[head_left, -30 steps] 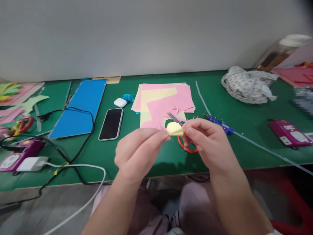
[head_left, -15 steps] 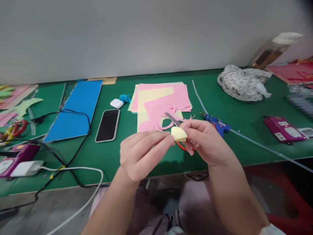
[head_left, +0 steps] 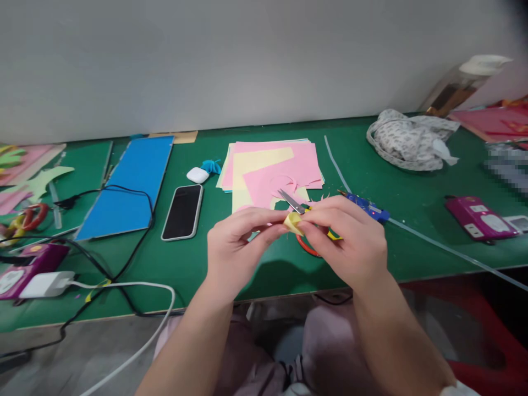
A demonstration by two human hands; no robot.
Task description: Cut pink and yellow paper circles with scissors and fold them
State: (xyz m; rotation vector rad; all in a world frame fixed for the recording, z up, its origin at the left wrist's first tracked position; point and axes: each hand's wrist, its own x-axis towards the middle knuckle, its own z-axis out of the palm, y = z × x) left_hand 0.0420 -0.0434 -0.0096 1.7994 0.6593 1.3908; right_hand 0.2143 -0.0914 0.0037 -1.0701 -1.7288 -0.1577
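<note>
Both hands meet above the front edge of the green table (head_left: pixel 264 264). My left hand (head_left: pixel 235 250) and my right hand (head_left: pixel 348 242) pinch a small curled piece of yellow paper (head_left: pixel 292 221) between their fingertips. Just behind it lie scissors (head_left: pixel 303 220) with silver blades and red-and-yellow handles, partly hidden by my right hand. A stack of pink and yellow paper sheets (head_left: pixel 270 168) with cut-out shapes lies just beyond the hands.
A black phone (head_left: pixel 182 211), a white earbud case (head_left: pixel 197 175) and a blue sheet (head_left: pixel 134 181) lie left of the paper. A blue glue gun (head_left: pixel 365 204) lies to the right. Cables and a white charger (head_left: pixel 45 283) are at front left. A crumpled cloth (head_left: pixel 410 140) lies at the back right.
The hands have drawn closer together and the yellow paper now looks smaller and more curled between the fingertips. The view shifted slightly.
</note>
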